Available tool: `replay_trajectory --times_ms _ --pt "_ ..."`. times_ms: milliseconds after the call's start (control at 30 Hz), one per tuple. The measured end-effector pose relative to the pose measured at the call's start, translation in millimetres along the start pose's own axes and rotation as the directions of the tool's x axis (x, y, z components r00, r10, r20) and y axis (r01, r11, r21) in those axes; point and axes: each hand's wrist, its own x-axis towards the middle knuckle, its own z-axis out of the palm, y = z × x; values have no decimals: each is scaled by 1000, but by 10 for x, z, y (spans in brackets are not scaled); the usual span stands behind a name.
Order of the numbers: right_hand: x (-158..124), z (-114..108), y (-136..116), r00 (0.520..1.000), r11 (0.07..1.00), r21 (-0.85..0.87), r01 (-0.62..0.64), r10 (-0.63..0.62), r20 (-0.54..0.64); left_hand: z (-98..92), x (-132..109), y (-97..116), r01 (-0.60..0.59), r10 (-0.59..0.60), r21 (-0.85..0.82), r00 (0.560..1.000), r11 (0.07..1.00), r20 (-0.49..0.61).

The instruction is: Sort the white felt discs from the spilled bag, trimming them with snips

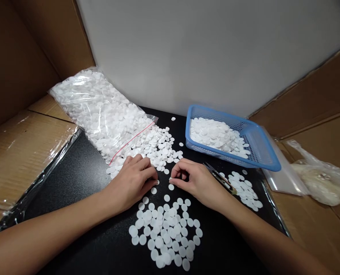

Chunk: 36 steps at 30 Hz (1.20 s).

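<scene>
Both of my hands rest on a black mat [81,179] among small white round discs. My left hand [134,179] lies palm down with its fingers curled, its fingertips touching a disc [156,182] at the edge of the spill from the bag. My right hand [195,179] is curled too, thumb and forefinger pinched together near loose discs; what they pinch is too small to make out. A flat patch of discs [165,231] lies just below both hands.
An open clear bag [101,110] full of discs lies at the back left, spilling toward the hands. A blue mesh basket [261,149] with discs stands back right. Metal tweezers [220,178] and more discs [244,189] lie beside my right wrist. Cardboard boxes surround the mat.
</scene>
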Motion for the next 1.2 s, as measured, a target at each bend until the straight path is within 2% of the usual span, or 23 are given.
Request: replay_trajectory --times_ms 100,167,233,300,367,467,533,633,733,833,933,1000,1067,1133,1200 --pt "-23 54 -9 995 996 23 83 -81 -49 -1 3 -21 11 -10 24 1000 1000 -12" --pt "-47 100 -14 980 983 -20 181 -182 -80 -8 -3 -42 7 -6 28 999 1000 -35" --pt "-71 120 -21 957 956 -77 283 -287 -52 -22 -13 -63 2 -1 15 998 1000 -69" --pt "-85 97 -32 941 937 -90 339 -339 14 -40 -26 -78 -7 7 -4 996 1000 -93" --pt "-86 40 -47 954 950 -86 301 -298 37 -52 -42 -76 -32 31 -20 996 999 -78" --pt "-72 -46 -67 992 988 -93 121 -117 52 -42 -68 -43 -46 46 -29 999 999 -2" --pt "-68 -71 -77 995 995 -97 21 -11 102 -16 -85 -13 -28 29 -25 999 999 24" --pt "-78 -61 -85 987 996 -81 -36 48 156 21 -106 22 -9 9 -41 1000 999 18" --pt "-91 -19 -78 992 999 -36 1 4 127 33 -116 35 -49 49 -28 999 998 -15" --pt "-94 13 -57 983 979 -94 181 -178 41 25 -111 30 -166 168 47 985 985 -48" --pt "-91 -20 -43 944 931 -165 326 -310 111 6 -103 4 -253 253 34 967 967 2" --pt "-89 -76 -45 937 938 -123 324 -299 181 -22 -96 -24 -269 269 -13 962 963 43" --pt "-87 -124 -54 959 967 -58 247 -236 155 -68 -86 -57 -246 250 -66 967 967 59" --pt "-84 -135 -66 983 986 1 169 -169 78 -126 -71 -93 -165 171 -136 985 977 33" --pt "-83 -104 -82 987 987 48 153 -156 45 -184 -56 -129 -53 48 -215 998 975 -27"
